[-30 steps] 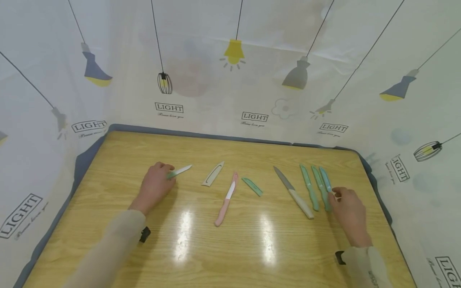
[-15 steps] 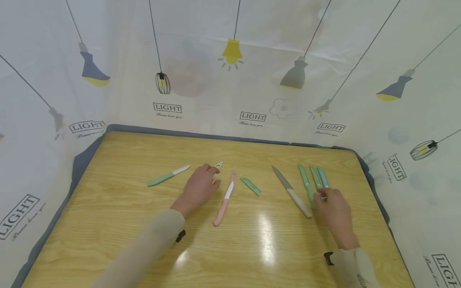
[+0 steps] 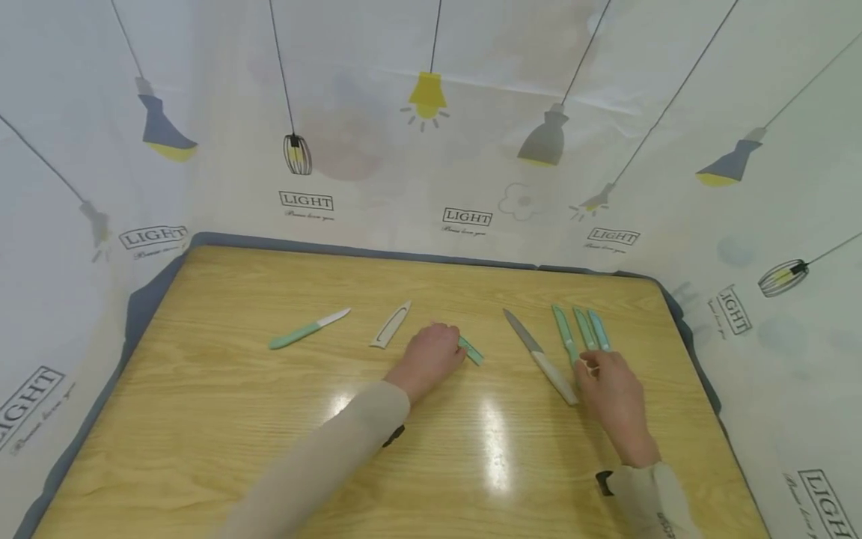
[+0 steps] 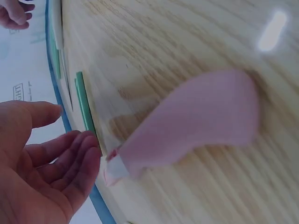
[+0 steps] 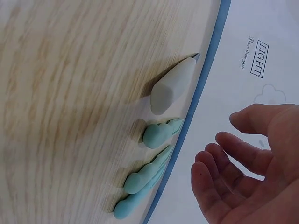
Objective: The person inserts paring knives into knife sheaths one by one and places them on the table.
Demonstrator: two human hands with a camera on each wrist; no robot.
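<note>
My left hand (image 3: 427, 359) hovers over the pink-handled knife, hiding most of it in the head view. In the left wrist view its fingers curl loosely around nothing, beside the pink handle (image 4: 196, 121). A green blade cover (image 3: 472, 352) lies just right of that hand. On the right, my right hand (image 3: 614, 400) hangs above the handle ends of two green knives (image 3: 564, 329) and a blue one (image 3: 599, 331), its fingers relaxed and holding nothing. Left of these lies a large knife with a cream handle (image 3: 555, 378) and bare grey blade.
A green-handled knife (image 3: 296, 335) with a bare white blade lies at the left. Between it and my left hand is a cream blade cover (image 3: 390, 325). The wooden table (image 3: 202, 419) meets a printed cloth backdrop (image 3: 377, 217) along its far edge.
My left hand has left the green-handled knife at the left and travelled right, past the cream cover, to above the pink knife. My right hand has shifted slightly left over the knife handles.
</note>
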